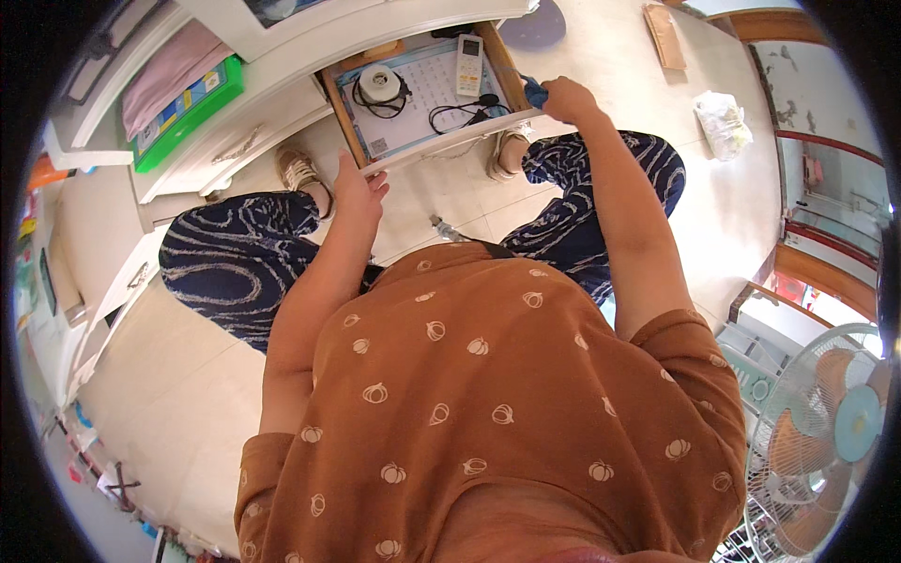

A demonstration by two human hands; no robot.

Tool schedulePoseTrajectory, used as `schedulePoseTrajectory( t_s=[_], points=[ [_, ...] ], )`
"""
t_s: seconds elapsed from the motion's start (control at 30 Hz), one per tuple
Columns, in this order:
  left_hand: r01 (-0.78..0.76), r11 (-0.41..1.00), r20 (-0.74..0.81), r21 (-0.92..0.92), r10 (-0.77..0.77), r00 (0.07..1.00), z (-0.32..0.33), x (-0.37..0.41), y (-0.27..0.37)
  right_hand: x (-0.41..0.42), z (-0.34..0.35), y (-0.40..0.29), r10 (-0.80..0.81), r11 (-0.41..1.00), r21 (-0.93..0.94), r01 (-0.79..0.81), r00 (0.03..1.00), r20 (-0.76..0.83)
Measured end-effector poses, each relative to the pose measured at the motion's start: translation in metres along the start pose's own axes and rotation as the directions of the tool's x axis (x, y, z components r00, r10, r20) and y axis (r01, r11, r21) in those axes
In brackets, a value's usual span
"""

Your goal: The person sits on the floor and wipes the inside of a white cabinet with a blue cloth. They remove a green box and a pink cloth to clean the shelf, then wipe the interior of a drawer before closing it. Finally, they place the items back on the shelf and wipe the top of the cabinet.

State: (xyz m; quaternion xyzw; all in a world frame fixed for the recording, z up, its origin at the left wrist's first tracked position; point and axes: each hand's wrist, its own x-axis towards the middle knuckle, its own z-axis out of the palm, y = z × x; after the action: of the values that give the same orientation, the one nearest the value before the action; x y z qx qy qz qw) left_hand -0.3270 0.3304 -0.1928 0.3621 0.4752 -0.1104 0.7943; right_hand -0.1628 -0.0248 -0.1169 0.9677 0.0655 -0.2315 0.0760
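An open white drawer (457, 135) with wooden sides is pulled out in front of me. My right hand (569, 100) grips a dark blue cloth (535, 93) at the drawer's right front corner. By the left front corner is my left hand (360, 186), thumb raised and fingers spread, with nothing held; whether it touches the drawer front is unclear. Inside, a white remote control (469, 65) lies at the right on a printed sheet (422, 81). Left of it sits a round white device (379, 83) with a black cord. A black cable with a plug (486, 100) lies near the front.
A green box (188, 119) sits in a cabinet compartment at left, beneath pink cloth (172, 74). On the floor at right are a white plastic bag (723, 125) and a brown folded item (664, 37). A fan (820, 436) stands at lower right. My knees flank the drawer.
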Motion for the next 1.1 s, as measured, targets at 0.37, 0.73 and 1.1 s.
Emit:
schedulePoseTrajectory(
  t_s=[0.37,0.73,1.1],
  points=[
    [-0.023,1.0,-0.047,-0.01,0.023,0.999,-0.014,0.008,0.001,-0.083,0.049,-0.212,-0.274,0.871,0.212,0.444,0.796,-0.54],
    [-0.069,0.997,0.008,0.021,0.069,0.998,-0.013,0.012,0.001,-0.094,0.095,-0.218,-0.345,0.565,0.527,0.635,0.762,-0.548],
    [-0.103,0.981,-0.005,0.164,0.105,0.994,0.0,0.011,0.006,0.025,0.18,-0.073,0.741,-0.226,0.972,0.068,0.659,0.126]
  ],
)
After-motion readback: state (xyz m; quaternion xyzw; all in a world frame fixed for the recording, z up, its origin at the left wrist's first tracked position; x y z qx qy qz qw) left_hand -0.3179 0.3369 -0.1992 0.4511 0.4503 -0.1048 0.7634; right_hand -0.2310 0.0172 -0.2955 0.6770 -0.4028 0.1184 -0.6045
